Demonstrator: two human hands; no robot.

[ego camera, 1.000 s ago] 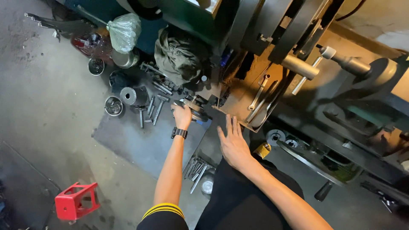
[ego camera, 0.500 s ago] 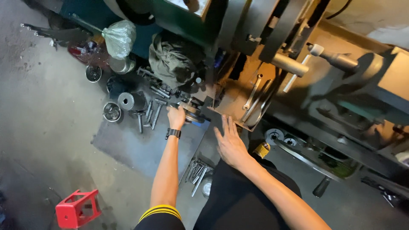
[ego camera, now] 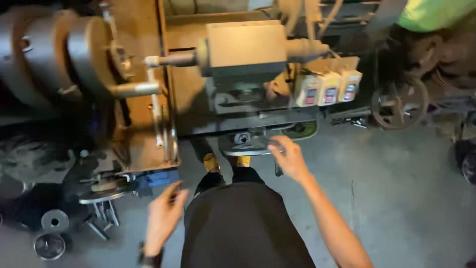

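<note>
My right hand (ego camera: 290, 158) is curled around a slim dark metal tool (ego camera: 277, 171), right beside a small handwheel (ego camera: 246, 145) low on the front of a beige lathe (ego camera: 245, 47). My left hand (ego camera: 165, 214), blurred by motion, hangs over the grey floor with thumb and fingers apart and nothing clearly in it. A dark watch (ego camera: 148, 259) sits on that wrist. My dark trousers (ego camera: 243, 223) and yellow shoes (ego camera: 211, 163) show between the hands.
The lathe's big round chuck (ego camera: 79, 54) juts out upper left. Three switch boxes (ego camera: 327, 89) hang on the machine's front. Metal discs (ego camera: 54, 221) and loose bolts (ego camera: 101, 218) lie on the floor lower left. A rusty wheel (ego camera: 399, 104) stands at right.
The view has swung from the floor parts up to the lathe's front. My left hand has left the pile of tools. My right hand has lifted off the flat surface to the handwheel.
</note>
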